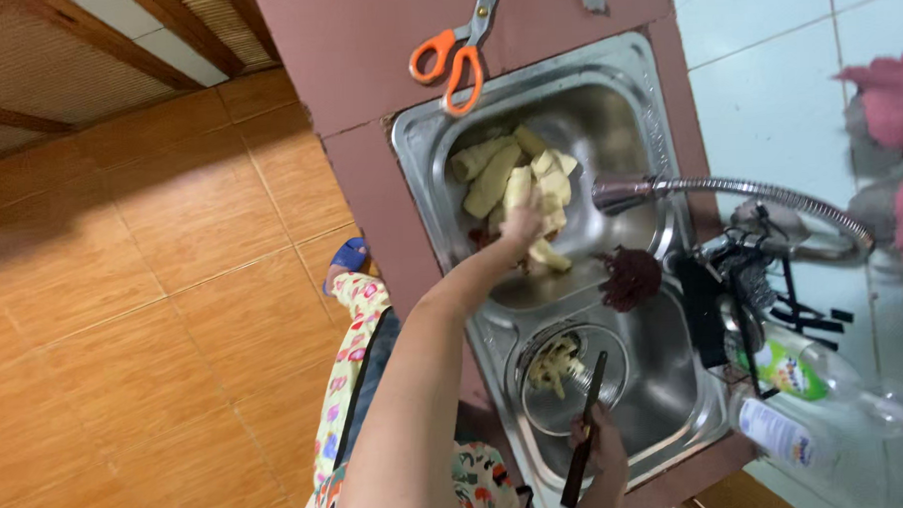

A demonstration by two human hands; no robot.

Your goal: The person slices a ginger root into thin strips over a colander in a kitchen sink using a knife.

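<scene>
1. Left hand [521, 225] reaches into far sink basin [617, 108], fingers closed on one pale bamboo shoot piece [550, 253] at pile edge; rest of pile [509, 172] just beyond fingertips, long axes pointing away
2. Right hand [600, 441] grips dark knife [584, 430] over metal bowl [537, 406] in near basin

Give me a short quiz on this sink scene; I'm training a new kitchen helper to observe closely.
1. True or false: the left hand rests on the pale vegetable pieces in the far basin.
2. What does the right hand hold?
A. scissors
B. a dark knife
C. a bottle
3. Fill in: the orange-handled scissors lie on the ____ beyond the sink.

Key:
1. True.
2. B: the knife points toward the bowl of cut pieces in the near basin.
3. Counter.
</scene>
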